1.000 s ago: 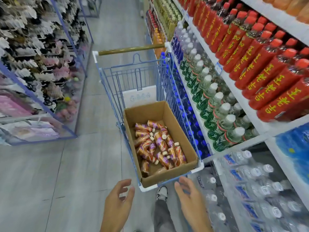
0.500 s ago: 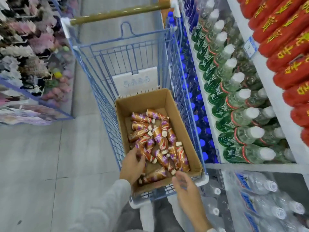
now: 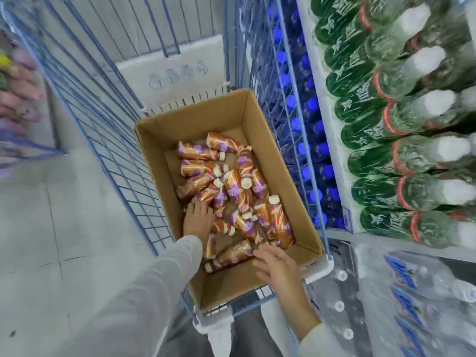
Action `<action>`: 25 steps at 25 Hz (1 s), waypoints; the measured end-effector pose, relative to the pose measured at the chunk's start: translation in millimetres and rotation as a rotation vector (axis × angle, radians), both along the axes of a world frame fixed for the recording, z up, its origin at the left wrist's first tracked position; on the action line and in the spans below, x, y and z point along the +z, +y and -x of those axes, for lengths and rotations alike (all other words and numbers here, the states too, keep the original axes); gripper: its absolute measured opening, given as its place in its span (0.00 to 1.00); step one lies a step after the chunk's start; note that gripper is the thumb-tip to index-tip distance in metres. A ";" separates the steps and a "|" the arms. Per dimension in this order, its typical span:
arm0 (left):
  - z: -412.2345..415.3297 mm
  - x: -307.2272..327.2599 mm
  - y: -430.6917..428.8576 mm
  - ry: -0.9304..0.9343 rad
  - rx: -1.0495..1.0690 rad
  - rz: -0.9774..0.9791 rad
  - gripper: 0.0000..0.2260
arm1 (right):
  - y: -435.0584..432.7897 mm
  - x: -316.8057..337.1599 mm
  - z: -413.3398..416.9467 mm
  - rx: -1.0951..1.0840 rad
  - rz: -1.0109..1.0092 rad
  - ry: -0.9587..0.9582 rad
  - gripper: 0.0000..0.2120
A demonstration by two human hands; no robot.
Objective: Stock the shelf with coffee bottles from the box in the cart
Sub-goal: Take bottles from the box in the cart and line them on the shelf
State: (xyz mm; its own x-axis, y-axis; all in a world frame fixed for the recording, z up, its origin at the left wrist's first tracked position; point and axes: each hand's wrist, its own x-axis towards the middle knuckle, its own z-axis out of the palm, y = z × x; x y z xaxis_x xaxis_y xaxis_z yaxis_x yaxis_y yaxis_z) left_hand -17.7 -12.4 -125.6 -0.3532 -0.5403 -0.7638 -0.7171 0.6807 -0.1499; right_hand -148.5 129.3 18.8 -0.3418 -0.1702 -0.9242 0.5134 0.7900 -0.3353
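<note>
Left fingers [image 3: 197, 204]: bent down into the pile of coffee bottles [image 3: 237, 186], tips hidden between them. Can't tell if they're pinching one or just resting on top. Left hand [image 3: 198, 219] is back-up, low against the box's left wall, grey sleeve [image 3: 159, 279] coming in over the near-left corner.

Right fingers [image 3: 262, 253]: straight, slightly spread, holding nothing. Tips are at the end of the nearest bottle [image 3: 234, 253], which lies flat with its white cap toward the near wall. Can't tell if they touch it. Right hand [image 3: 279, 265] is palm-down above the near wall of the box.

Bottles: all in the cardboard box [image 3: 283, 176], lying on their sides in a loose heap, caps pointing different ways. Brown/orange wrap with purple label, white caps. Bare cardboard shows at the far end.

The box sits at the near end of the blue wire cart [image 3: 116, 150], right wall against the cart's right side.

Just right of the cart is the shelf [image 3: 333, 130]: green-label bottles [image 3: 386, 124] with white caps in rows, blue-capped bottles [image 3: 306, 150] one level below behind the wire, shrink-wrapped water packs [image 3: 412, 292] at bottom right. Grey tile floor [image 3: 51, 228] on the left.
</note>
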 end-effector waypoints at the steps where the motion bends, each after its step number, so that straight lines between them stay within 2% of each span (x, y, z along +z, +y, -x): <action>1: 1.6 10.4 -2.8 -0.008 0.083 -0.013 0.25 | -7.0 -1.0 0.6 -0.020 0.001 -0.028 0.06; 3: -0.5 37.2 -6.8 0.062 0.374 -0.069 0.24 | -21.8 -5.8 5.6 -0.067 0.023 -0.092 0.09; 7: -30.5 113.1 0.7 0.410 1.066 -0.366 0.23 | -64.2 -31.5 17.0 -0.206 0.047 -0.286 0.21; 9: -44.9 153.3 12.3 0.536 1.263 -0.452 0.25 | -93.6 -47.2 16.8 -0.396 -0.003 -0.374 0.25; 11: -56.8 175.5 27.2 0.594 1.373 -0.461 0.24 | -117.6 -69.0 11.0 -0.434 -0.017 -0.396 0.28; 12: -59.6 179.7 33.9 0.617 1.446 -0.452 0.21 | -124.0 -82.2 6.9 -0.301 0.009 -0.319 0.31; 14: -72.4 174.1 46.4 0.639 1.667 -0.425 0.10 | -129.5 -103.2 -3.9 0.062 -0.067 -0.015 0.42; 16: -90.9 166.4 54.2 0.562 1.872 -0.408 0.05 | -140.0 -123.4 -11.9 0.180 -0.106 0.091 0.50; 18: -113.1 166.3 57.5 0.545 1.970 -0.479 0.03 | -150.0 -138.8 -14.5 0.153 -0.110 0.153 0.47; 20: -131.3 168.5 57.8 0.549 2.004 -0.538 0.10 | -152.2 -142.1 -18.4 0.072 -0.085 0.163 0.44; 22: -140.3 174.7 55.1 0.586 2.062 -0.515 0.12 | -144.1 -133.0 -21.8 -0.104 -0.015 0.121 0.42; 25: -128.1 193.0 41.9 0.623 2.095 -0.569 0.13 | -119.9 -92.8 -21.9 -0.480 0.061 -0.192 0.35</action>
